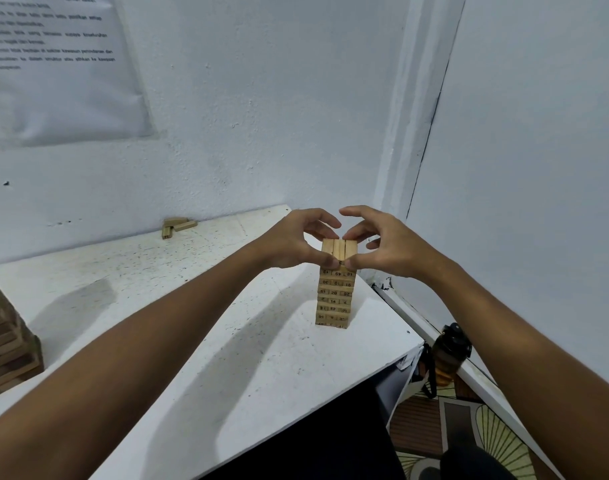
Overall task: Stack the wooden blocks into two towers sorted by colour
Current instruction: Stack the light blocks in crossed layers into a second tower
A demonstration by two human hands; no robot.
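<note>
Hands pinching tower's top blocks

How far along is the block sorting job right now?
Done: a light tower of numbered blocks stands several layers high, and a darker stack sits at the table's left edge. In hand: the left hand and right hand pinch its top layer square. Left: a few loose blocks by the wall remain unstacked.

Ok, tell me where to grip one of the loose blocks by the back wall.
Take the upper loose block across its two long side faces, coming down from above. It lies flat, resting across others in the small pile, so its top and sides are exposed. The wall closely behind blocks a rear approach.
</note>
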